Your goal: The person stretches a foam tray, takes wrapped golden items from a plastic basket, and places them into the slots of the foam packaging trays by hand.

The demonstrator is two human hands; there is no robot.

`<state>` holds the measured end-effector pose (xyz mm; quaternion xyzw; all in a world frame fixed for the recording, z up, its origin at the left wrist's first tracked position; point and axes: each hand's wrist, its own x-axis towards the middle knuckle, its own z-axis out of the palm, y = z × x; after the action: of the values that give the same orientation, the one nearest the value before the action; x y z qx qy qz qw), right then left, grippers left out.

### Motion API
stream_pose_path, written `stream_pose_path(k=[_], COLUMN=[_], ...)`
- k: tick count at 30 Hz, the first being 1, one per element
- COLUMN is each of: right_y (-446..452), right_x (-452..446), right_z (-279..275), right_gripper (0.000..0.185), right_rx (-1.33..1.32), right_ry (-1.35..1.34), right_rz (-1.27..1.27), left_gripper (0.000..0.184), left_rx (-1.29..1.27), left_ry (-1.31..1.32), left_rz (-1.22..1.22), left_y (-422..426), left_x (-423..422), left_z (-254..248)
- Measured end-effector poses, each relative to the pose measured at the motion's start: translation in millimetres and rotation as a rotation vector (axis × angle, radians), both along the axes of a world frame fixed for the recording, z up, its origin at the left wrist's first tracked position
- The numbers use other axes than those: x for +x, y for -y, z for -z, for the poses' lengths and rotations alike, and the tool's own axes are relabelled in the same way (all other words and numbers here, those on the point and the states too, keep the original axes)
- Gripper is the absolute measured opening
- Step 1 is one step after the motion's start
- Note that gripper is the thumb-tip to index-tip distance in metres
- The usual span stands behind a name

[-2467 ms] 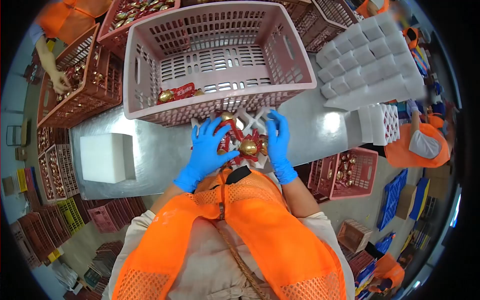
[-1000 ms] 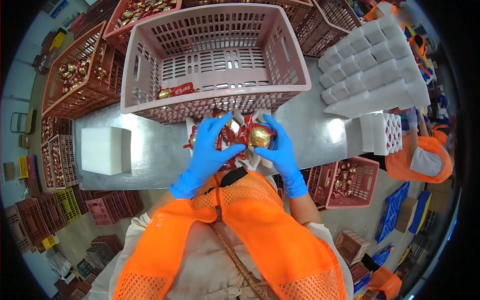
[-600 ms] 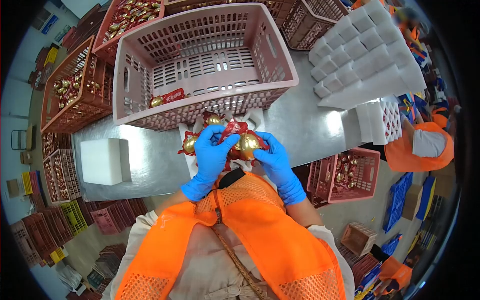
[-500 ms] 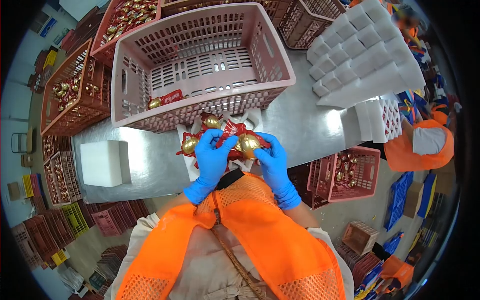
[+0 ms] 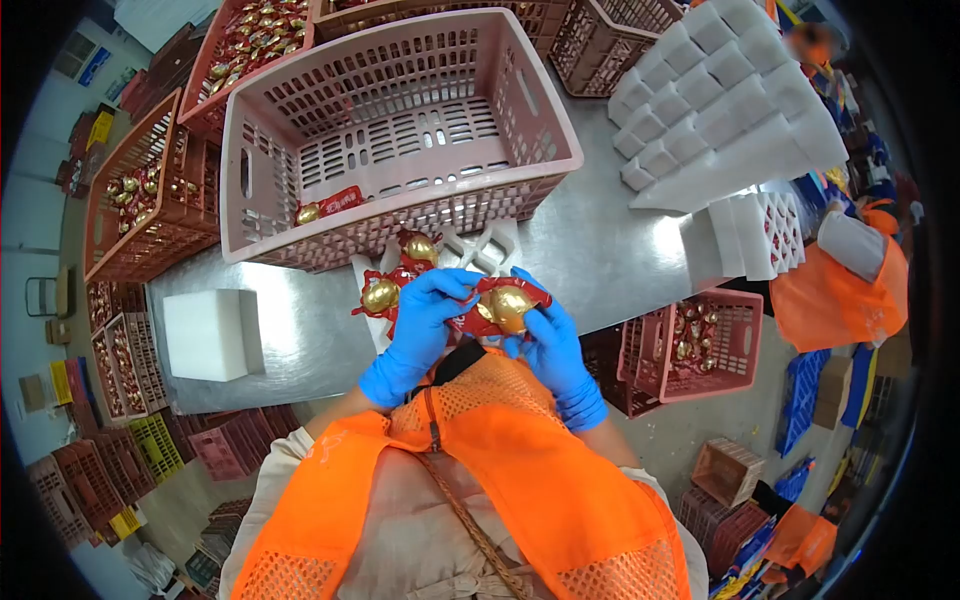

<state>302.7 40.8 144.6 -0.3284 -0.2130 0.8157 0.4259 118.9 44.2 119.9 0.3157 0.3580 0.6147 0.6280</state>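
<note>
Head view showed us the pale pink crate (image 5: 420, 212) on the desk (image 5: 620, 270). In front of the crate we held up a gold ball (image 5: 511, 306) in red wrapping (image 5: 464, 323): our left hand (image 5: 424, 318) pinched the wrapping, and our right hand (image 5: 550, 342) gripped the ball's side between thumb and fingers. Whether it touched the foam tray (image 5: 492, 246) before the crate, we could not tell. Two other wrapped balls (image 5: 380, 295) lay there, closer to the crate. We judged that pulling too hard could tear the wrapping, a slack right thumb could drop the ball, and a careless left knuckle could dislodge its neighbours.
</note>
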Motion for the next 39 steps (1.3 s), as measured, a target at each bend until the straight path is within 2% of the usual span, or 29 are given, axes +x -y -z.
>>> stream_pose_path(k=[1,3,4,5,7,8,9,11,12,13,15,16,17,19,20,22,23,25,26,27,28,29,31,32,33,35,36,38,39], right_y=[-5,-19,-28,-37,-58,-68,-73,-79,-82,-84,-92,-99,-101,-103,-111,-122,-123,-127,-124,-124,-124,-122,-120,-121,-122,-124,-127,-130,-131], right_x=[3,7,6,6,4,1,-1,-2,-1,2,5,4,1,-14,-20,-28,-33,-26,-24,-22,-18,-18,-15,-12,-11,-15,-20,-32,-34], right_z=[1,8,15,23,35,33,34,48,54,59,67,90,80,50,62,71,72,66,44,33,44,46,48,54,59,66,73,83,82], right_gripper=[0.049,0.045,0.044,0.044,0.045,0.047,0.047,0.047,0.049,0.049,0.046,0.034,0.034,0.020,0.016,0.017,0.018,0.028,0.035,0.042,0.053,0.053,0.040,0.038,0.038,0.031,0.031,0.016,0.016], right_rx=[0.003,0.202,0.488,0.491,0.813,0.913,0.928,0.824,0.960,0.970,1.149,1.033,1.041,1.337,1.263,1.271,1.277,1.463,1.371,1.272,1.064,1.062,1.239,1.073,1.070,1.268,1.265,1.513,1.511], right_ry=[-0.003,0.375,0.545,0.547,0.834,0.937,0.932,0.994,1.037,1.042,1.107,1.037,1.039,1.535,1.570,1.559,1.549,1.517,1.357,1.201,1.152,1.149,1.392,1.355,1.357,1.411,1.415,1.499,1.502], right_rz=[0.003,-0.028,-0.025,-0.025,0.029,0.032,0.047,-0.097,-0.061,-0.049,-0.193,-0.232,-0.238,-0.375,-0.426,-0.522,-0.611,-0.693,-0.590,-0.495,-0.438,-0.450,-0.205,-0.317,-0.323,-0.608,-0.607,-0.751,-0.749], left_gripper=[0.010,0.014,0.014,0.014,0.017,0.019,0.021,0.024,0.027,0.027,0.027,0.027,0.025,0.024,0.024,0.025,0.022,0.021,0.021,0.021,0.021,0.021,0.022,0.022,0.025,0.028,0.030,0.032,0.033], left_rx=[0.003,-0.103,-0.350,-0.347,-0.467,-0.488,-0.514,-0.263,-0.041,0.035,-0.038,-0.015,0.021,-0.457,-0.462,-0.168,-0.110,-0.082,-0.094,-0.073,-0.051,-0.062,-0.081,-0.088,-0.080,-0.075,-0.022,0.037,0.059], left_ry=[-0.003,-0.309,-0.240,-0.239,-0.015,-0.021,0.007,-0.118,-0.531,-0.636,-0.490,-0.663,-0.713,0.058,0.059,-0.283,-0.381,-0.580,-0.575,-0.734,-0.894,-0.892,-1.000,-0.995,-1.051,-1.107,-1.157,-1.202,-1.217], left_rz=[0.003,0.162,0.271,0.270,0.348,0.301,0.275,0.436,0.465,0.584,0.555,0.575,0.581,0.332,0.326,0.094,0.024,-0.150,-0.164,-0.266,-0.366,-0.369,-0.426,-0.424,-0.430,-0.428,-0.413,-0.394,-0.372], left_y=[-6,-25,-35,-48,-73,-80,-88,-89,-83,-84,-78,-78,-74,-63,-54,-37,-30,-15,-10,-6,-2,0,3,2,-1,-3,-4,-8,-10], left_x=[-2,-3,-2,-1,1,5,8,5,3,-1,-2,-5,-6,-1,-6,-19,-29,-49,-57,-65,-68,-69,-69,-67,-64,-62,-61,-58,-59], left_z=[-1,-16,-21,-17,-5,0,27,50,36,41,44,42,48,26,6,-29,-31,-26,-19,-8,1,7,17,21,23,28,30,33,34])
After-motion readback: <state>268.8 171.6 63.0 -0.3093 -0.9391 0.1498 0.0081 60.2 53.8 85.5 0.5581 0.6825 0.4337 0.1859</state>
